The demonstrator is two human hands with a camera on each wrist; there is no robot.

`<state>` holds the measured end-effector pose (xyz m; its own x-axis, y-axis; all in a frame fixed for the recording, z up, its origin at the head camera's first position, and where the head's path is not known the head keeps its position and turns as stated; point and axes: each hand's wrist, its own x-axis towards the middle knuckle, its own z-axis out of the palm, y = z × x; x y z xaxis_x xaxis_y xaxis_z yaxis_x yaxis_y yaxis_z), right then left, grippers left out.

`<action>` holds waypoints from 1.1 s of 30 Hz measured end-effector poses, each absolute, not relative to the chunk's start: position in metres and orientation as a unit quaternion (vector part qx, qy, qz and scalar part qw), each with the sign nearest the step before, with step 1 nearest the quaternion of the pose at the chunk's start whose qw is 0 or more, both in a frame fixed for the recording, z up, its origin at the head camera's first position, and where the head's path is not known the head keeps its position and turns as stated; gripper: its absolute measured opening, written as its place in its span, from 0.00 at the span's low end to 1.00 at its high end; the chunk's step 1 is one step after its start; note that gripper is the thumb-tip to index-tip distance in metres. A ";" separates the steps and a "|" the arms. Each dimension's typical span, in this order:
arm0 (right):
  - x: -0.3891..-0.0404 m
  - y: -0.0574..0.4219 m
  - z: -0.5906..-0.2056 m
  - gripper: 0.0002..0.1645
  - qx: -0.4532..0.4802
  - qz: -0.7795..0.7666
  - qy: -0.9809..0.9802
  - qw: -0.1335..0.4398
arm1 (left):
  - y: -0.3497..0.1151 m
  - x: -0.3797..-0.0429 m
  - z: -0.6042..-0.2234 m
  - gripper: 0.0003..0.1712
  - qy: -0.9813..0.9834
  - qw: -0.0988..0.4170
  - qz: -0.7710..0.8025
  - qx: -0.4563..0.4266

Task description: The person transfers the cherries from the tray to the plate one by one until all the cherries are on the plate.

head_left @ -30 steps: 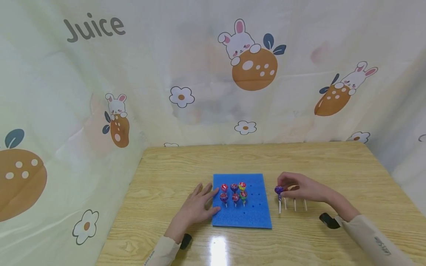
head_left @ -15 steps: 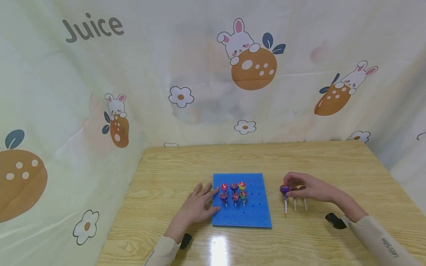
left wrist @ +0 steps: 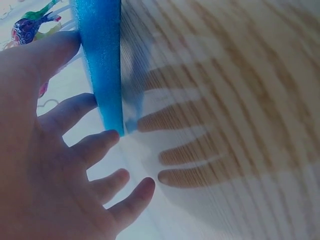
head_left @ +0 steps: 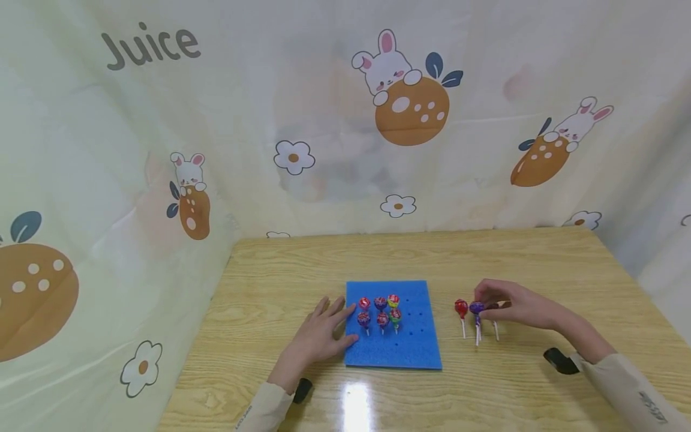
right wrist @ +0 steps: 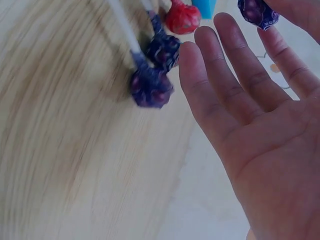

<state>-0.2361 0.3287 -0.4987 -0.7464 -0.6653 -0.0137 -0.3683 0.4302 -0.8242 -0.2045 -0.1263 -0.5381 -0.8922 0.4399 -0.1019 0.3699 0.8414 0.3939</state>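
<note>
Curtain (head_left: pixel 324 114) printed with rabbits and fruit, head view, closes off the far and left sides of the wood-grain table (head_left: pixel 291 264). Blue board (head_left: pixel 378 357) lies flat on it, six lollipops (head_left: pixel 382 320) upright in two rows of three, dark holes in the right part. Left hand (head_left: pixel 318 335) at the board's left edge, fingers spread, nothing gripped. Right hand (head_left: pixel 515 306), to the right of the board, pinches a purple lollipop (head_left: pixel 477 307), stick pointing down. Red lollipop (head_left: pixel 461 308) just left of it; more sticks partly behind the fingers. Strip of wood separates board and red lollipop; more wood runs beyond both hands.

Left wrist view: fingers apart, some touching the board's edge; wrapped heads past the thumb.

Right wrist view: held lollipop shiny, purple-wrapped, clamped between thumb and index finger, other fingers extended. Two dark lollipops (right wrist: pixel 151 88) lie near the fingertips, red one beyond, blue corner past it.
</note>
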 end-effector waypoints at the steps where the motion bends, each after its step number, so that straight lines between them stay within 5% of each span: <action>1: -0.235 0.331 -0.498 0.12 -0.309 -0.431 0.830 0.171 | -0.126 -0.205 -0.539 0.40 0.955 0.095 0.186 0.212; 33: -0.239 0.383 -0.493 0.11 -0.273 -0.359 0.871 0.195 | -0.127 -0.204 -0.536 0.40 0.954 0.096 0.186 0.216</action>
